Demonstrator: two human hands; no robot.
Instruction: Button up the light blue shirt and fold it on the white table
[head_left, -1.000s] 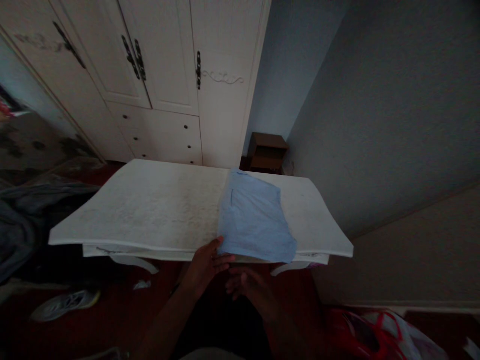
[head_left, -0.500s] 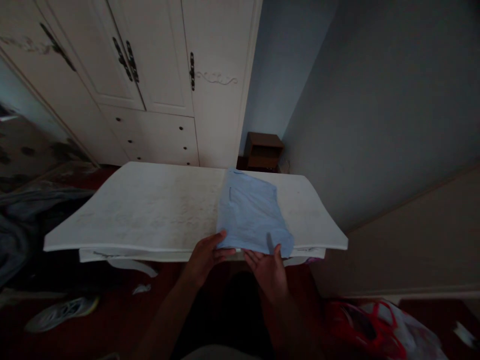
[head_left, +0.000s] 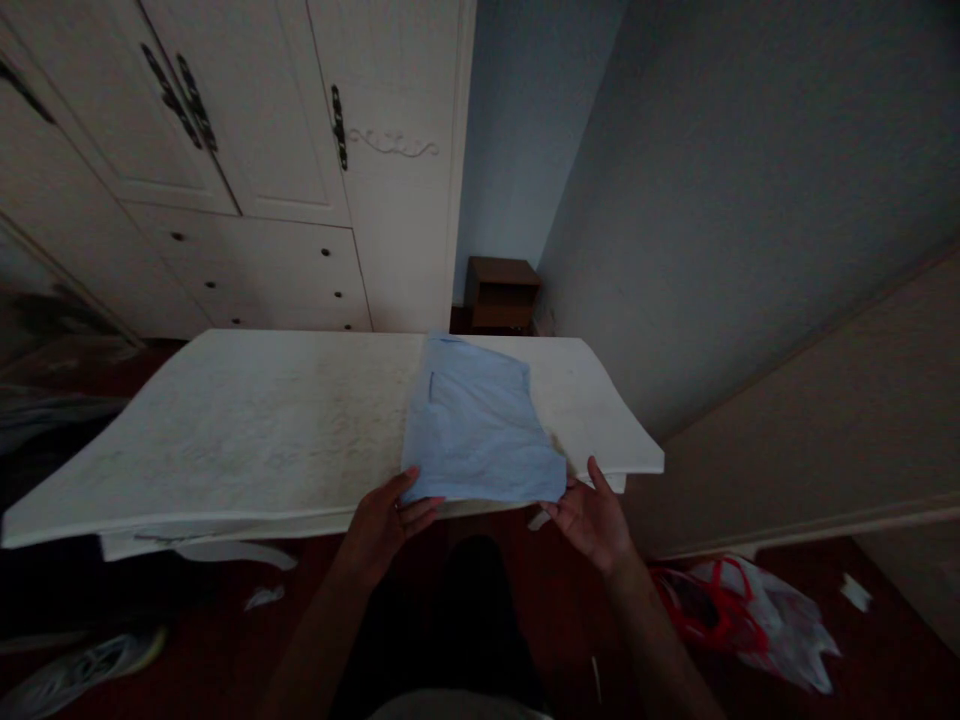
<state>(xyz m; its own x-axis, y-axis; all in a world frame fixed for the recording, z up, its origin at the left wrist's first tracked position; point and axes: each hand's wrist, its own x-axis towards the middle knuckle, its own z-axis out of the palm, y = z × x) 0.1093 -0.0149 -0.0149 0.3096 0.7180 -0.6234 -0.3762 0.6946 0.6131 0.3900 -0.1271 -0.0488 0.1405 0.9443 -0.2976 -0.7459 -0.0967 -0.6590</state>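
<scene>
A pair of light blue shorts (head_left: 480,420), folded in half, lies on the right part of the white table (head_left: 300,420), with its near edge along the table's front. My left hand (head_left: 381,522) grips the near left corner, thumb on top and fingers underneath. At the near right corner is my right hand (head_left: 591,518), palm up, with its thumb raised off the cloth and its fingertips touching or just under the corner. A short dark slit shows near the left side of the shorts.
A white wardrobe (head_left: 277,120) stands behind the table, and a small brown cabinet (head_left: 504,285) in the corner beyond. Red and clear plastic bags (head_left: 750,610) lie on the floor at right. A shoe (head_left: 90,670) is at lower left.
My right hand has moved right along the near edge to the corner, and the turned-up flap there now lies flatter. My left hand stays on its corner. The view has shifted right.
</scene>
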